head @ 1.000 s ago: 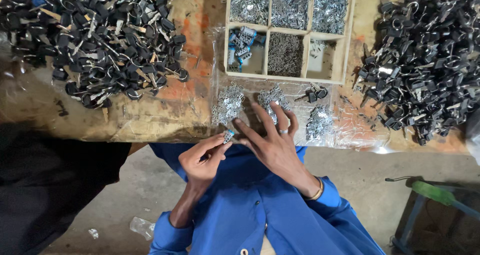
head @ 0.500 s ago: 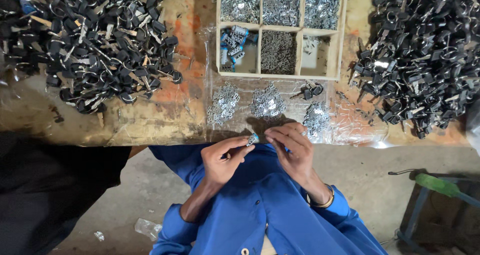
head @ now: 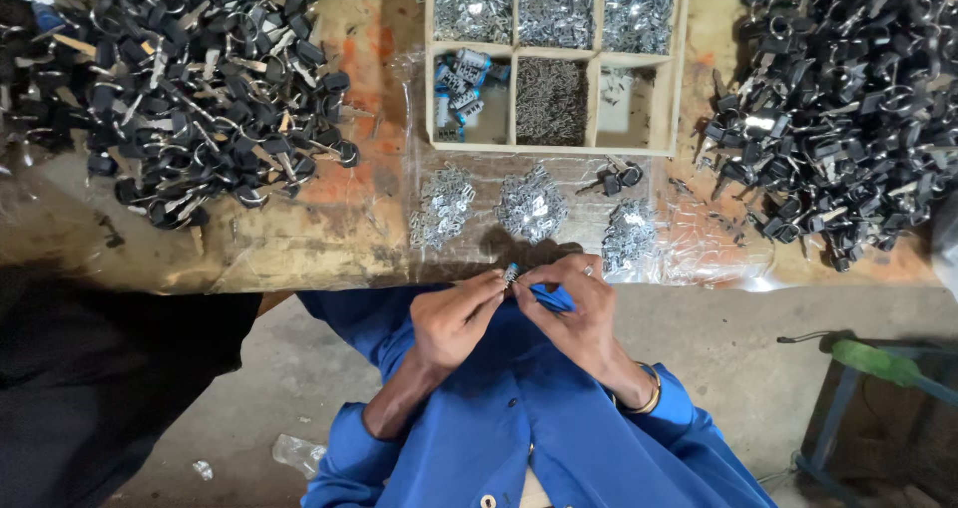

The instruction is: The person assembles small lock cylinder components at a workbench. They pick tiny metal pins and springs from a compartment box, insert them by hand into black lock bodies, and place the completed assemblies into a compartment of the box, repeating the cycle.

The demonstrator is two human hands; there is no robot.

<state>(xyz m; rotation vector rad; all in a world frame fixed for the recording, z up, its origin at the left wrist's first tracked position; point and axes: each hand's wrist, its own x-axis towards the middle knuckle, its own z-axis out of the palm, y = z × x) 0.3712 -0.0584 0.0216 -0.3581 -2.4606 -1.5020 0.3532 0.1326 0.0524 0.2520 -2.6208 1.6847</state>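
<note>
Both hands, left hand (head: 454, 318) and right hand (head: 574, 313), pinch one small metal part (head: 511, 272) between closed fingertips.

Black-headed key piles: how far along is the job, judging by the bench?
Done: cannot tell; neither the left pile of black-headed keys nor the right pile reads plainly as finished.
In hand: left hand and right hand pinch one small metal piece at the bench edge.
Left: three heaps of silver rings and a filled wooden compartment tray remain.

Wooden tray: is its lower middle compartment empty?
No, the lower middle compartment of the wooden tray is filled with small dark metal pins.
</note>
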